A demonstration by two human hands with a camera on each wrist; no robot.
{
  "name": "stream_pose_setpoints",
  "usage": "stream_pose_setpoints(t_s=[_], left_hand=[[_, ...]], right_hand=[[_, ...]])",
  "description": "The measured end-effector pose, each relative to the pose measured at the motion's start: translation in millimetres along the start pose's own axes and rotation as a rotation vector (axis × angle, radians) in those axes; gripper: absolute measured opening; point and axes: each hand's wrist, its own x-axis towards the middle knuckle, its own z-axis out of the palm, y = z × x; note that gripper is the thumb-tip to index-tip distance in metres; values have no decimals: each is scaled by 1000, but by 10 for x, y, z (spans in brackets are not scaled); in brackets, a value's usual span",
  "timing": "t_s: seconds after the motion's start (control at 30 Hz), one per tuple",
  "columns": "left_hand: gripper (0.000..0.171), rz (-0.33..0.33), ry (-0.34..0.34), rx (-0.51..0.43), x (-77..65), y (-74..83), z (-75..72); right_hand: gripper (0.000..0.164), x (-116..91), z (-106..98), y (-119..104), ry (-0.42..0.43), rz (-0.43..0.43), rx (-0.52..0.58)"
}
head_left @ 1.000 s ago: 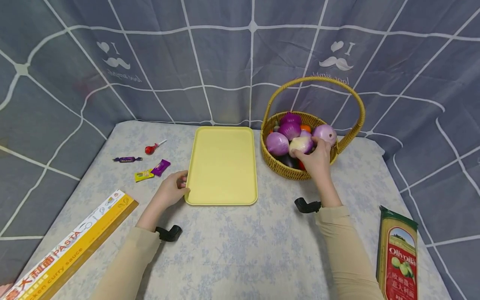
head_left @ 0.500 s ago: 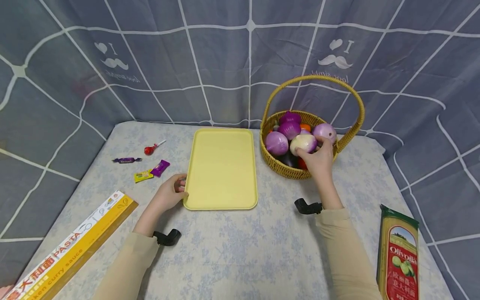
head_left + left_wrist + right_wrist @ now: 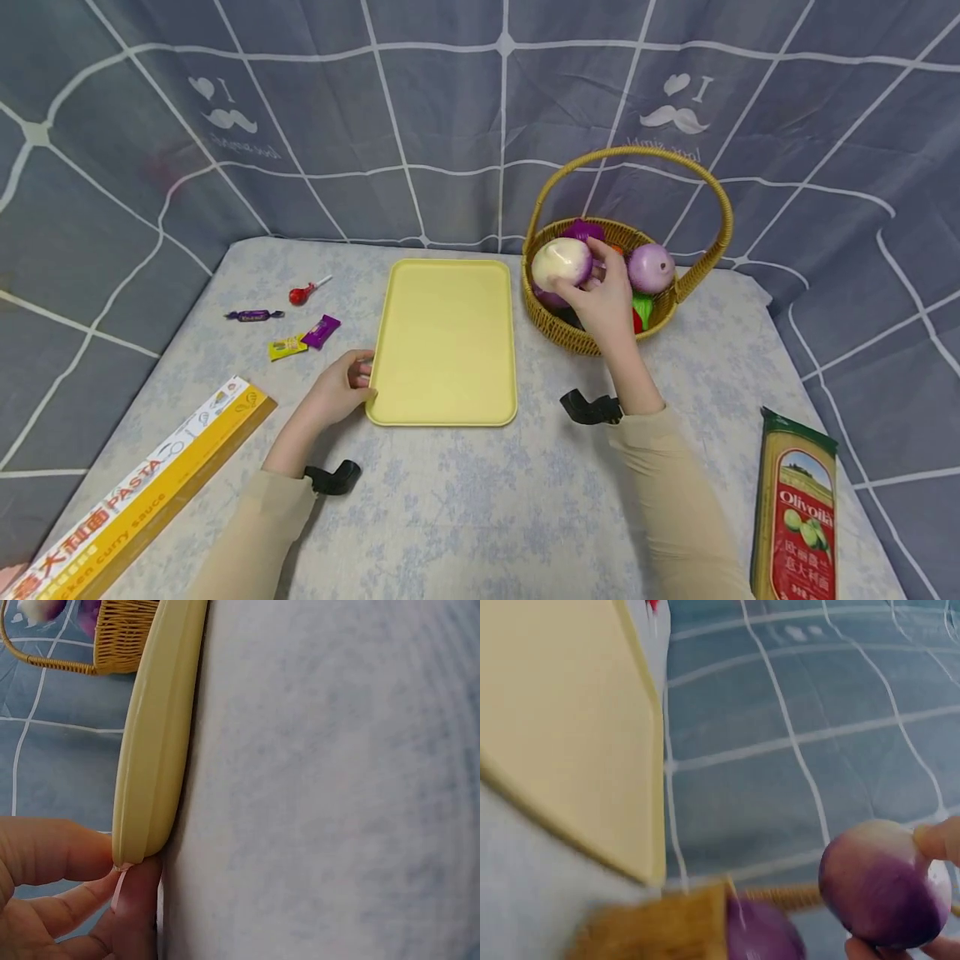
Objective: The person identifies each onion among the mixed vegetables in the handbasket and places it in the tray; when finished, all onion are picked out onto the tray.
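Observation:
My right hand [image 3: 603,296] grips a purple-and-white onion [image 3: 561,262] above the left part of the wicker basket [image 3: 558,329]. In the right wrist view, thumb and fingers close around the onion [image 3: 885,885], and a blurred purple onion [image 3: 761,934] shows at the basket's rim. The left hand [image 3: 339,387] pinches the left edge of a yellow tray [image 3: 442,342]. Seen from the left wrist, the thumb and fingers meet at the rim of the tray [image 3: 154,742], close over the tablecloth. A pale purple onion [image 3: 651,268] lies at the basket's right side.
Left of the tray lie a red lollipop [image 3: 302,295] and several wrapped candies [image 3: 321,332]. A pasta box [image 3: 150,492] stretches along the left front; a pasta packet [image 3: 797,508] lies at the right. The basket's tall handle [image 3: 637,152] arches near the curtain [image 3: 457,108].
My right hand has lifted the onion and carried it left over the basket, uncovering green and red things inside. The left hand has drawn the tray slightly toward me.

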Motion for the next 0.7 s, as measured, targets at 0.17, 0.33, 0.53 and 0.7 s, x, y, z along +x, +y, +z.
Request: stream_pose_setpoints(t_s=[0.17, 0.33, 0.53, 0.7], left_hand=[[60, 7, -19, -26, -11, -3, 1], [60, 25, -22, -55, -25, -9, 19], [60, -4, -19, -70, -35, -9, 41], [60, -27, -18, -68, -38, 0, 34]], right_hand=[[74, 38, 431, 9, -132, -13, 52], [73, 71, 896, 123, -200, 23, 45], [73, 92, 1309, 269, -256, 74, -11], [74, 112, 1531, 316, -287, 107, -46]])
